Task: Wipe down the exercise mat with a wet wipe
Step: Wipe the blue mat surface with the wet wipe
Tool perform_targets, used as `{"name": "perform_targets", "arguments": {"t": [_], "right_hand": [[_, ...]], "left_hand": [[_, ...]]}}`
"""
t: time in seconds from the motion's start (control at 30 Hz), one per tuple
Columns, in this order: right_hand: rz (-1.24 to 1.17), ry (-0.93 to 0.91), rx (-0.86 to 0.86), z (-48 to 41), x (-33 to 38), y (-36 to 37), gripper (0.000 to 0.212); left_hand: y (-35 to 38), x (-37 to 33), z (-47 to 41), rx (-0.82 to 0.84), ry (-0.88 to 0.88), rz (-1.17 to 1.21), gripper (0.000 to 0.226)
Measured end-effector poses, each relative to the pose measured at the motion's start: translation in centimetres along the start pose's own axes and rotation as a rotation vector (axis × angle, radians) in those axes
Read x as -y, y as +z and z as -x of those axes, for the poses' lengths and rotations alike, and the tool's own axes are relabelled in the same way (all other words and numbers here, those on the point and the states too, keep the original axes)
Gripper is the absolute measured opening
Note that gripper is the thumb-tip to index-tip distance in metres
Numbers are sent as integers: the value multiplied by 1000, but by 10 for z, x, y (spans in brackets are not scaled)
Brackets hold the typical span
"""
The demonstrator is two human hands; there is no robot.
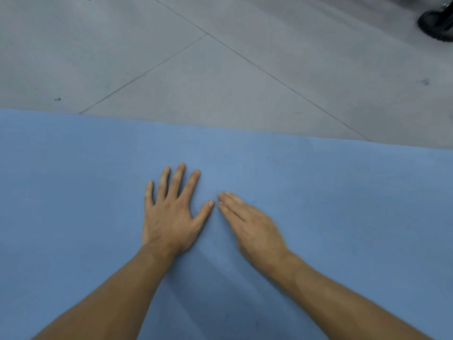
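A blue exercise mat (343, 204) lies flat on the floor and fills the lower two thirds of the view. My left hand (171, 212) rests palm down on the mat near the middle, fingers straight and spread. Just to its right, my right hand (252, 224) lies flat on the mat too, fingers straight and together, tips pointing toward the left thumb. Neither hand holds anything. No wet wipe is in view.
Grey tiled floor (196, 69) stretches beyond the mat's far edge. A black shoe (438, 23) shows at the top right corner, off the mat.
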State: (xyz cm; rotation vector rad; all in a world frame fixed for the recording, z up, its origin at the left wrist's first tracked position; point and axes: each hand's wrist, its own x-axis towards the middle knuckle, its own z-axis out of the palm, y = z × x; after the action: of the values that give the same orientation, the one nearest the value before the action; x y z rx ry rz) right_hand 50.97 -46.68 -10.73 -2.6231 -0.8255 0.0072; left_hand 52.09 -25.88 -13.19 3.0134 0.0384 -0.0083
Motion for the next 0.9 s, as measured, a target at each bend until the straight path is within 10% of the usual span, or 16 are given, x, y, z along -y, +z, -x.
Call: {"name": "perform_targets", "arguments": {"t": [0.37,0.9], "right_hand": [[90,453,-62,-24,-113,-29,66],[-12,-221,65,31,-31,-4,41]], "left_hand": [[0,1,0,2,-2,9,76],[3,1,-1,-8,-12,6,75]]}}
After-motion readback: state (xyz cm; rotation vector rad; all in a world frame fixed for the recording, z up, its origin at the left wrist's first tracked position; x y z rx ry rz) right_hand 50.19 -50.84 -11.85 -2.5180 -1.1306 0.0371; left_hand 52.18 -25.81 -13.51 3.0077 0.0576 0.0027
